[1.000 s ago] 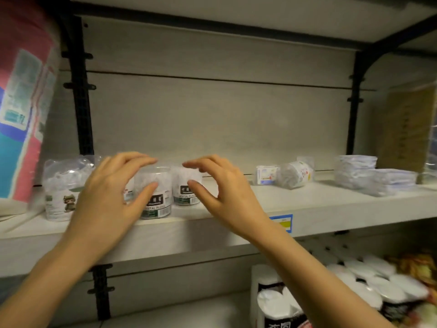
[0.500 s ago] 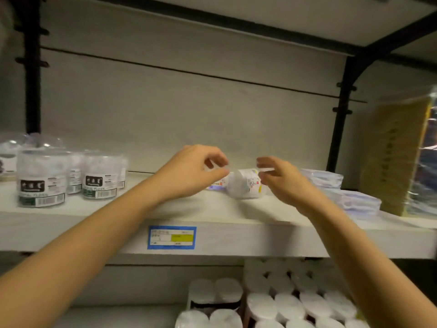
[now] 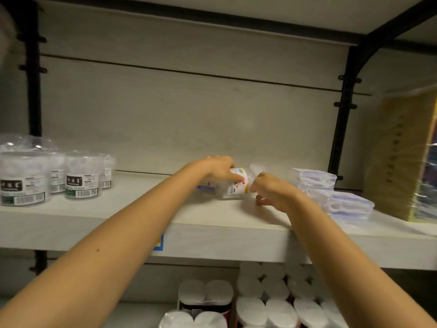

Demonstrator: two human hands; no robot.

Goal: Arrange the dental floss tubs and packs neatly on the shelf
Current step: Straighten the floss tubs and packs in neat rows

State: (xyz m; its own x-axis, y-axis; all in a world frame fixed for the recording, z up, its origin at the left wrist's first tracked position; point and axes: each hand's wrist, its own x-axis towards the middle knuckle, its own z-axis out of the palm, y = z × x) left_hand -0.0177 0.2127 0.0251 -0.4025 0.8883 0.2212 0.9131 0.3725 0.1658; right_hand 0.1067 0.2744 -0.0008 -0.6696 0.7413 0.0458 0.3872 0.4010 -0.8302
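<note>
Head view of a stocked shelf [image 3: 212, 216] during tidying. At the centre of the board a small floss tub [image 3: 236, 185] lies on its side, its printed label facing the viewer and its lid end pointing toward 3 o'clock. The left hand [image 3: 218, 170] rests over the tub from 10 o'clock, fingers curled across its top and index finger laid along the label: a closed grip on the tub, apparently to steady it and tip it upright. The right hand [image 3: 272, 191] sits just beside the tub's lid end at 4 o'clock, fingers bent inward with the tips on the board; whether it touches the tub or pinches its loose clear wrapping cannot be told, so its grip is undetermined. It is probably placed there to stop the tub rolling.

At 9 o'clock of the hands, well apart, a cluster of upright tubs [image 3: 81, 176] stands label-forward near the front edge, suggesting the intended order. At 3 o'clock, near the right hand, flat clear packs [image 3: 340, 204] lie stacked in two low piles, the nearer one slightly askew. A yellow wrapped bundle [image 3: 399, 159] leans at the far right. Rolls of tissue [image 3: 267, 304] fill the level below.
</note>
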